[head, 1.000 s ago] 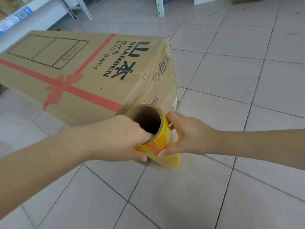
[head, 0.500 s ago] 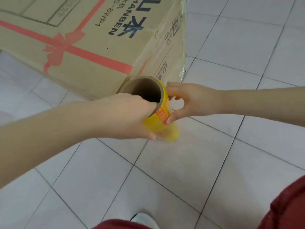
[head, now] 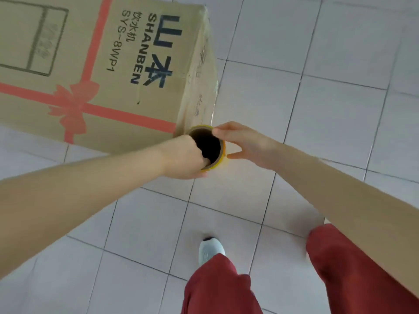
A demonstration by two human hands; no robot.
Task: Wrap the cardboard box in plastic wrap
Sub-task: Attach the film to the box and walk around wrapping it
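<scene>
Pale floor tiles point(head: 260, 91) fill the view, and the box point(head: 127, 71) lies long-side down on them, its printed top face up and its end face towards the right. The roll point(head: 209, 147) stands upright at the box's near right corner, just beside the end face, its open core facing the camera. The left hand point(head: 183, 158) grips the roll's near rim, the fingers hooked down into the core and the thumb outside. The right hand point(head: 244, 146) cups the roll's far side, its fingers spread, forefinger on the rim and thumb on the yellow flank.

A second ago the roll sat lower and nearer the camera; now the view looks straight down on it and it is tight against the corner, with the person's red trousers point(head: 217, 284) and a white shoe point(head: 209, 249) come into sight. That suggests the person is walking the roll round the end of the box, laying film as they go.

Shiny film shows on the end face, but its free edge cannot be traced. The roll's length is hidden beneath its rim, and the box's left end is cut off.
</scene>
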